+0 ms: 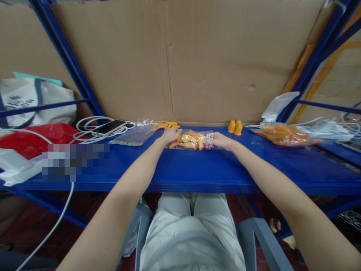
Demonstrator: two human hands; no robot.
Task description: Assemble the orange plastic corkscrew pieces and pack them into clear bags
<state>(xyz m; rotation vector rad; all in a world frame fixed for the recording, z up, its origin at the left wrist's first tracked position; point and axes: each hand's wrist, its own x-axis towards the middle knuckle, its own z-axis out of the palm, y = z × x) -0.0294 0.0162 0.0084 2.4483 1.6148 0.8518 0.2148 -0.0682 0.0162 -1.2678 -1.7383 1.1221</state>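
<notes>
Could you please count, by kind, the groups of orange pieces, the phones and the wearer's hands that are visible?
Groups of orange pieces: 4 (left pile, bag between the hands, standing cluster, right bag)
Phone: 1
Hands: 2 (left hand, right hand)
Total: 7

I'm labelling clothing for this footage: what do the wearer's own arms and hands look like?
The left forearm and right forearm show no sleeves, watch or bracelet. The left hand and right hand appear gloveless; rings are too small to judge. Also worn: pale trousers and a light greyish top.
</notes>
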